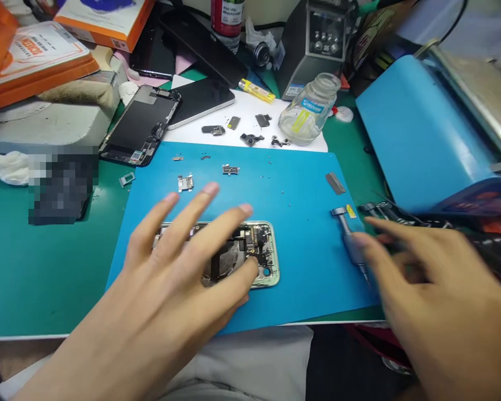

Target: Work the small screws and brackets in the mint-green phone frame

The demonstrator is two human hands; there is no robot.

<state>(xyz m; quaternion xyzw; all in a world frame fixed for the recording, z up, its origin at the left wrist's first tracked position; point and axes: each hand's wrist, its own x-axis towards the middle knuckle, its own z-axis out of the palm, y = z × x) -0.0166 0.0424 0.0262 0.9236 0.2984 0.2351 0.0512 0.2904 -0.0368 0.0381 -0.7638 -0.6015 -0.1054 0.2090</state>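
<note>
Head view, single frame. Left hand is open, fingers spread and flat, resting over the opened phone chassis, which lies face-up on the blue mat near the mat's front edge; the hand covers the chassis's left and middle part, and the exposed boards and connectors show at the right end. Right hand is loosely open, fingers extended toward the left; its fingertips sit at the grey screwdriver that lies on the right side of the mat, tip pointing toward the person. Whether the fingers actually pinch the screwdriver cannot be told: the hand is motion-blurred. Black tweezers or similar tools lie just beyond the right hand, at the mat's right edge. Small metal brackets and loose screws are scattered on the far part of the mat. Beyond the mat, a white sheet carries more small parts, with a glass bottle at its right end. A detached phone screen lies at the far left of the mat on the green bench. Orange boxes are stacked far left; a blue roller machine stands at right.
</note>
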